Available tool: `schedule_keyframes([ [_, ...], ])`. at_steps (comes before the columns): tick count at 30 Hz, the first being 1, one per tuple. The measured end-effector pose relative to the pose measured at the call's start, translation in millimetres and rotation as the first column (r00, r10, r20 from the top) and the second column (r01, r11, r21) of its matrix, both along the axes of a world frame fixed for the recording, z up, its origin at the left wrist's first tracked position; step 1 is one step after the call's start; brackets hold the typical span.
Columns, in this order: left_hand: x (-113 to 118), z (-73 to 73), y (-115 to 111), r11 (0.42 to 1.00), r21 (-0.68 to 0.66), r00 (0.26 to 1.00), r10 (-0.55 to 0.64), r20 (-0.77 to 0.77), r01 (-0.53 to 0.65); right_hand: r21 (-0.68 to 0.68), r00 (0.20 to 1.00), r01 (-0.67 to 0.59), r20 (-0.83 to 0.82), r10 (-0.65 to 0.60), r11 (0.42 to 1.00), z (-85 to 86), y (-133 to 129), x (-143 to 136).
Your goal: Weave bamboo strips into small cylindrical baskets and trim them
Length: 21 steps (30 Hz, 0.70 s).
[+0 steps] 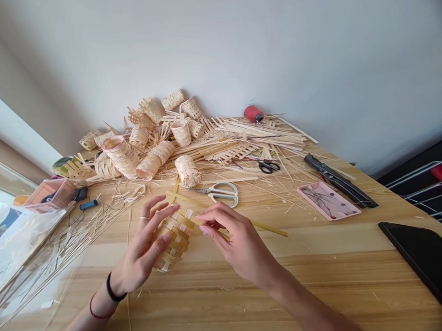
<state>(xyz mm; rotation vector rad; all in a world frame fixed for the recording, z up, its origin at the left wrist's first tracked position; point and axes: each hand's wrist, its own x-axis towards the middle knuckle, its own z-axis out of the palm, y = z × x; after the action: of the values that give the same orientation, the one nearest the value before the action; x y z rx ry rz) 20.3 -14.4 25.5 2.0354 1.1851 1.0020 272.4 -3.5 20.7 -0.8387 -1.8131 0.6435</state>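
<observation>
A small woven basket (177, 240) of yellowish strips lies tilted between my hands. My left hand (146, 248) holds it from the left, thumb and fingers against its side. My right hand (231, 236) pinches a thin yellow strip (197, 220) between thumb and fingertips at the basket's right side. Long yellow strips (273, 229) extend beyond the basket, one to the right behind my right hand and one upward. White-handled scissors (224, 193) lie just behind my hands, near a finished-looking pale woven basket (188, 171).
Woven baskets (122, 155) and loose strips (222, 145) are heaped at the back. Black scissors (269, 166), a pink tray (327, 201) of pins, a long black tool (340, 182) and a dark tablet (420, 262) sit rightward. Red thread (253, 113) stands behind.
</observation>
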Motion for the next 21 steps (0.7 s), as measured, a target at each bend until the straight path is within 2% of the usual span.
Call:
schedule_keyframes([
  [5, 2, -0.9, 2, 1.000, 0.020, 0.990, 0.026, -0.142, -0.023, -0.057, 1.000, -0.005, -0.014, 0.004, 0.998, -5.9, 2, -2],
  [12, 10, -6.9, -6, 0.998, 0.061, 0.990, 0.044, -0.134, -0.036, -0.045, 0.999, -0.029, -0.027, 0.028, 0.999, -7.7, -1, -8],
  [17, 10, -7.7, -4, 0.995, 0.100, 0.989, 0.039, -0.143, -0.025, -0.102, 0.996, -0.088, -0.040, 0.084, 0.991, -7.6, 1, -5],
  [21, 7, -5.5, 1, 0.989, 0.143, 0.990, 0.057, -0.131, -0.038, -0.137, 0.996, -0.065, -0.062, 0.057, 0.988, -2.2, 1, 2],
])
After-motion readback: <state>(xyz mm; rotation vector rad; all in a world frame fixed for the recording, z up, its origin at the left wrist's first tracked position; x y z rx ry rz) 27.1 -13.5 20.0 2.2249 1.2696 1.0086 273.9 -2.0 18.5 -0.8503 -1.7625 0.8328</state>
